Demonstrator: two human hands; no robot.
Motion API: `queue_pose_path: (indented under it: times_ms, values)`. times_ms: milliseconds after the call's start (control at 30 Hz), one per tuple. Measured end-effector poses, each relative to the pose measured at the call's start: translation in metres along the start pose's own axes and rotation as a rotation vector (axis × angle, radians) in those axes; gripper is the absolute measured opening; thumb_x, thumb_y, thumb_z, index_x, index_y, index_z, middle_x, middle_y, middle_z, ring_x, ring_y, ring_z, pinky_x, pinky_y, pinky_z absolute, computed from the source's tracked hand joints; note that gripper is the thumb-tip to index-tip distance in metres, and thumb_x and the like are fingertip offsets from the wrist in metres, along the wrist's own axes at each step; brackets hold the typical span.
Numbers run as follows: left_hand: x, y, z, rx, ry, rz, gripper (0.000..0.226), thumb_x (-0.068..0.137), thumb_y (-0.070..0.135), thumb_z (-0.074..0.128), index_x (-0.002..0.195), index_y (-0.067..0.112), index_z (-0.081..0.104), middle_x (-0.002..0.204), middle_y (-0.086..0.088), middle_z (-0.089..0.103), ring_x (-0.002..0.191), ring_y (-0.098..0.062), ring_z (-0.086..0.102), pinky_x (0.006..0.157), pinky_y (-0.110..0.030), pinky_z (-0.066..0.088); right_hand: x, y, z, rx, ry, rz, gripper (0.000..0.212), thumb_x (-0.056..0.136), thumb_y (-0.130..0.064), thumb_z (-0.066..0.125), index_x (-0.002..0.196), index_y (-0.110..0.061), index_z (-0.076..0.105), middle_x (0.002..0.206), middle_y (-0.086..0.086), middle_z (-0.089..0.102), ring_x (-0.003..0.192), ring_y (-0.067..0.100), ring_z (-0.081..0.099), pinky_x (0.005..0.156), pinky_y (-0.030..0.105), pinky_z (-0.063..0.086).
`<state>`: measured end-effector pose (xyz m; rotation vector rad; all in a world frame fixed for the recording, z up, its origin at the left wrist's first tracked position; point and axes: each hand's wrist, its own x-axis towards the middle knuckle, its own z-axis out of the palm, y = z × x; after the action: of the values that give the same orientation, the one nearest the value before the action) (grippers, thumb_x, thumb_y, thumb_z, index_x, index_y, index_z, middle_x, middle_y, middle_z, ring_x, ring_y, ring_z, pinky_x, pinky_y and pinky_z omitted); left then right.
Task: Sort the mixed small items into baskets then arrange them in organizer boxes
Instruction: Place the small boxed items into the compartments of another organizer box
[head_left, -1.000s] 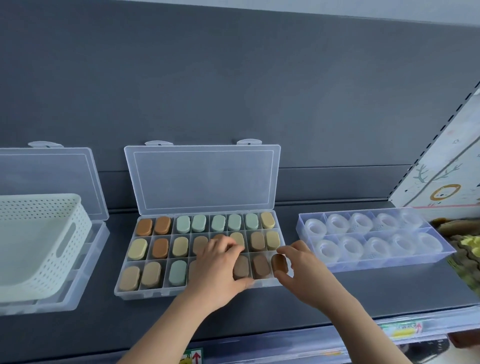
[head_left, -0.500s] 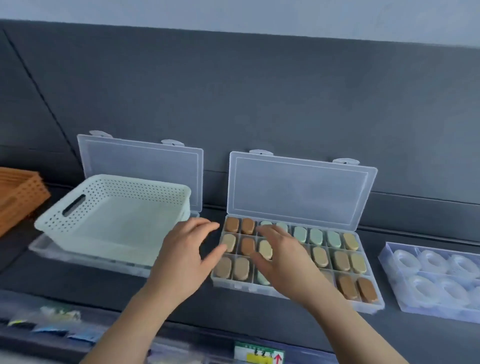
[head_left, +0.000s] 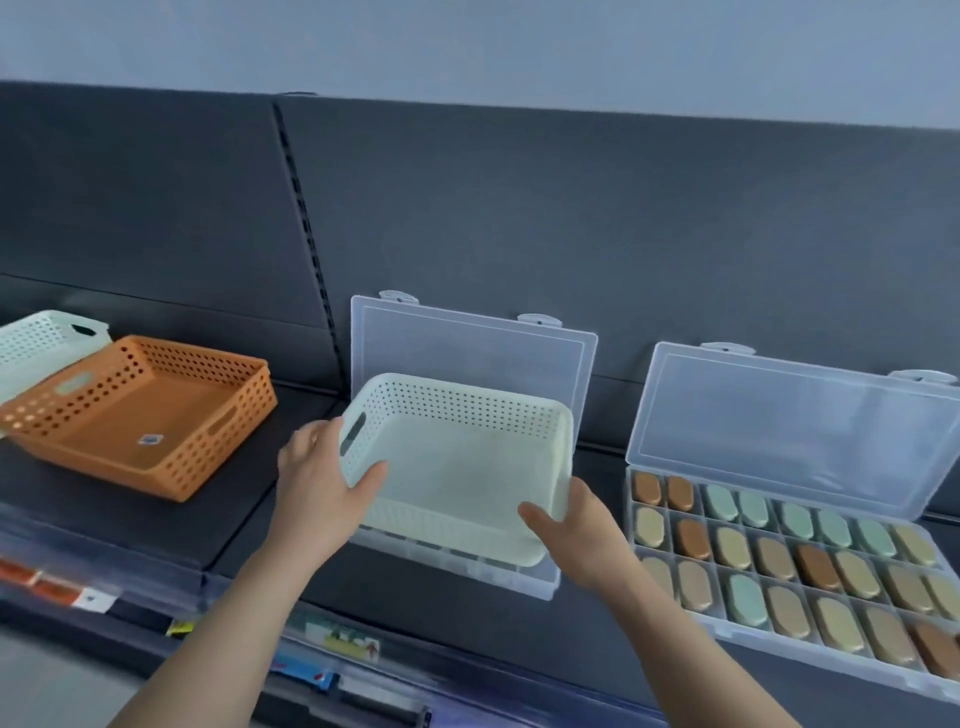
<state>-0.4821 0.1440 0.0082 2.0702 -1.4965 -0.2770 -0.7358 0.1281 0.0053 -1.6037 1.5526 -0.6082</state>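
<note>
L hand (head_left: 322, 483) grip clamped on white basket (head_left: 467, 467) rim by handle, R hand (head_left: 576, 535) clamped at near corner. Basket sits between them atop open organizer box (head_left: 467, 348) — prob. lifting clear to free compartments.

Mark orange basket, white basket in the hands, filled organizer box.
orange basket (head_left: 156, 402): head view, bare floor.
white basket (head_left: 460, 467): head view, inner floor.
filled organizer box (head_left: 779, 421): head view, open lid.

My bare forearms reach in from the near edge. My left grip (head_left: 322, 483) clasps the left end of the white basket (head_left: 467, 402), thumb hooked over the rim. My right grip (head_left: 571, 530) holds its near right corner.
</note>
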Motion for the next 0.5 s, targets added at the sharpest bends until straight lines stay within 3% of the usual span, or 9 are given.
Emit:
queue_pose_path:
  times_ms: [67, 133, 167, 333, 433, 500]
  values:
    - [0.012, -0.009, -0.004, -0.065, -0.072, -0.063, 0.049, 0.086, 0.034, 0.066, 0.125, 0.011, 0.047, 0.130, -0.010, 0.046, 0.116, -0.027, 0.047, 0.085, -0.034, 0.042, 0.002, 0.000, 0.010, 0.021, 0.049, 0.051, 0.034, 0.091, -0.026, 0.058, 0.122, -0.018, 0.045, 0.101, -0.010, 0.053, 0.086, 0.008, 0.053, 0.053, 0.008, 0.037]
    - [0.021, -0.017, -0.005, -0.153, -0.137, -0.102, 0.036, 0.085, 0.033, 0.065, 0.115, 0.019, 0.050, 0.115, -0.001, 0.055, 0.098, -0.019, 0.056, 0.063, -0.025, 0.041, 0.002, -0.001, 0.018, 0.037, 0.089, 0.072, 0.039, 0.090, -0.021, 0.058, 0.127, -0.015, 0.045, 0.103, -0.008, 0.055, 0.087, 0.009, 0.054, 0.055, 0.009, 0.039]
    - [0.023, -0.021, -0.006, -0.186, -0.143, -0.108, 0.034, 0.085, 0.033, 0.065, 0.114, 0.021, 0.051, 0.110, 0.003, 0.057, 0.093, -0.015, 0.056, 0.059, -0.023, 0.040, 0.002, -0.002, 0.022, 0.039, 0.104, 0.069, 0.039, 0.090, -0.018, 0.058, 0.127, -0.014, 0.046, 0.103, -0.007, 0.056, 0.086, 0.009, 0.056, 0.054, 0.009, 0.040]
    - [0.019, -0.033, -0.026, -0.320, -0.036, -0.105, 0.038, 0.087, 0.031, 0.065, 0.121, 0.028, 0.048, 0.107, 0.012, 0.057, 0.096, -0.013, 0.056, 0.070, -0.033, 0.050, 0.002, -0.022, 0.027, 0.037, 0.163, -0.020, 0.039, 0.091, -0.017, 0.057, 0.128, -0.017, 0.047, 0.108, -0.004, 0.060, 0.071, 0.003, 0.059, 0.042, 0.009, 0.042]
    - [0.012, -0.038, -0.046, -0.386, 0.087, -0.073, 0.045, 0.089, 0.029, 0.064, 0.129, 0.030, 0.044, 0.116, 0.016, 0.053, 0.105, -0.008, 0.052, 0.069, -0.021, 0.044, 0.008, -0.042, 0.030, 0.056, 0.185, -0.127, 0.043, 0.090, -0.022, 0.059, 0.131, -0.022, 0.045, 0.108, -0.008, 0.061, 0.079, 0.002, 0.059, 0.046, 0.008, 0.045]
    - [0.004, -0.045, -0.060, -0.404, 0.197, -0.098, 0.053, 0.089, 0.028, 0.065, 0.136, 0.029, 0.040, 0.121, 0.017, 0.050, 0.110, -0.006, 0.048, 0.077, -0.020, 0.042, 0.015, -0.058, 0.035, 0.074, 0.170, -0.199, 0.040, 0.090, -0.023, 0.058, 0.127, -0.027, 0.045, 0.103, -0.013, 0.061, 0.082, 0.001, 0.059, 0.049, 0.008, 0.044]
